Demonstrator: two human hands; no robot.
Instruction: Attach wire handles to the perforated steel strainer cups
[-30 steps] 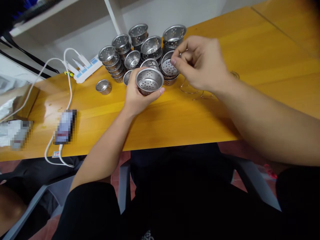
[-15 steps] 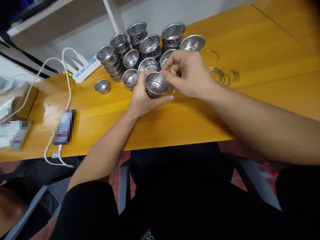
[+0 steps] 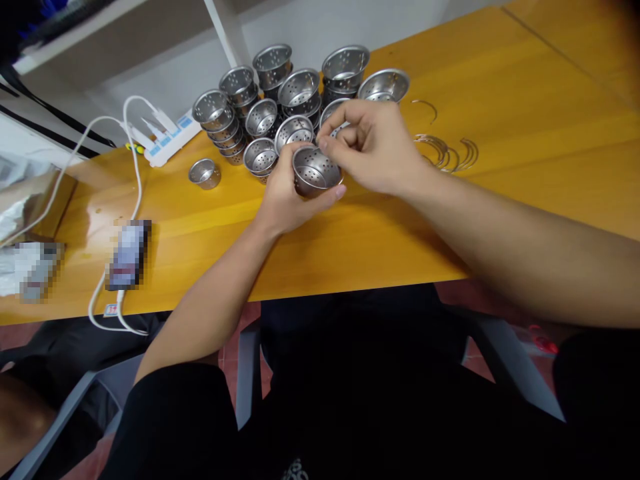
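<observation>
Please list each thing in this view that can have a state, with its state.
Left hand: holding the perforated cup
Perforated cup: mouth up
Right hand: fingers at this cup's rim, grip unclear
Stacked cups: nested, mouths up
Small cup: upright, apart from the stacks
Curved wires: lying loose
Power strip: plugs inserted
Phone: lying down, screen pixelated

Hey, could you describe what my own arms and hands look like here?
Your left hand and right hand are both gloveless, and I see no watch or bracelet. Both forearms are bare, with no cables or markings that I can make out. You're wearing black: the left sleeve and right sleeve look plain and short.
</observation>
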